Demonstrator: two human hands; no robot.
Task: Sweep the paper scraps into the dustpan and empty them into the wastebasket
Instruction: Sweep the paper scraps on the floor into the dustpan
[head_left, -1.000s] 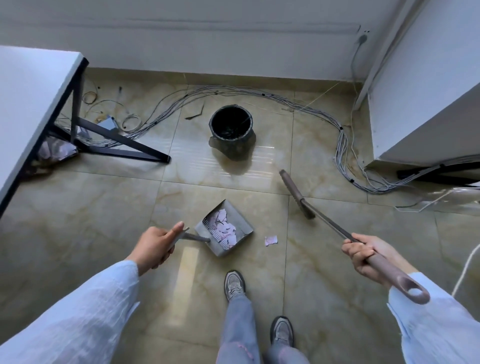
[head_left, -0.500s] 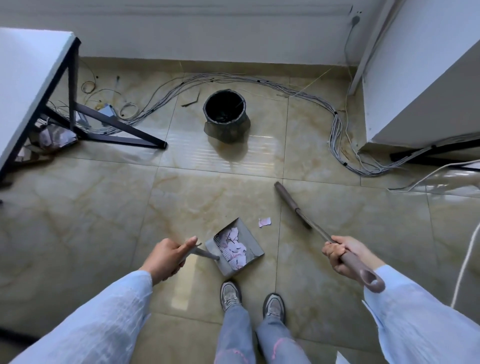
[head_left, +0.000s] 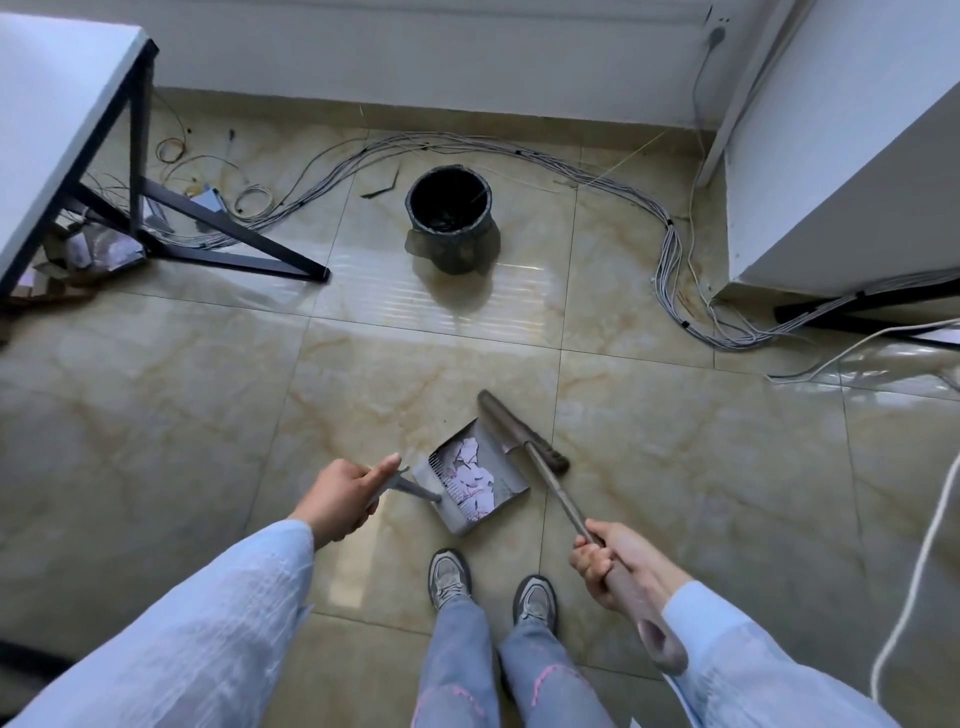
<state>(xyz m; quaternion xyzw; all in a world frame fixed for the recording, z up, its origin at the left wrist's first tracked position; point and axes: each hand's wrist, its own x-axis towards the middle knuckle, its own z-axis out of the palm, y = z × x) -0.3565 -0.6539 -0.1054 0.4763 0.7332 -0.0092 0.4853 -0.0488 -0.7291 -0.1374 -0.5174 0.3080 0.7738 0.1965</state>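
A grey dustpan (head_left: 506, 491) sits on the tiled floor just ahead of my feet, with white and pink paper scraps (head_left: 470, 475) piled inside. My left hand (head_left: 340, 493) grips the dustpan's handle, thumb along the top. My right hand (head_left: 610, 561) grips the brown broom handle. The broom head (head_left: 519, 431) lies against the dustpan's open mouth. No loose scrap shows on the floor beside the pan. The black wastebasket (head_left: 449, 208) stands upright farther ahead, lined with a dark bag.
A bundle of grey cables (head_left: 667, 249) runs along the floor behind and right of the wastebasket. A white table with black legs (head_left: 140, 156) stands at left, with clutter under it. A white cabinet (head_left: 841, 156) stands at right. My shoes (head_left: 449, 577) are below the pan.
The broom head swept left to the dustpan's mouth, and the single scrap that lay on the floor beside the pan is no longer seen there.
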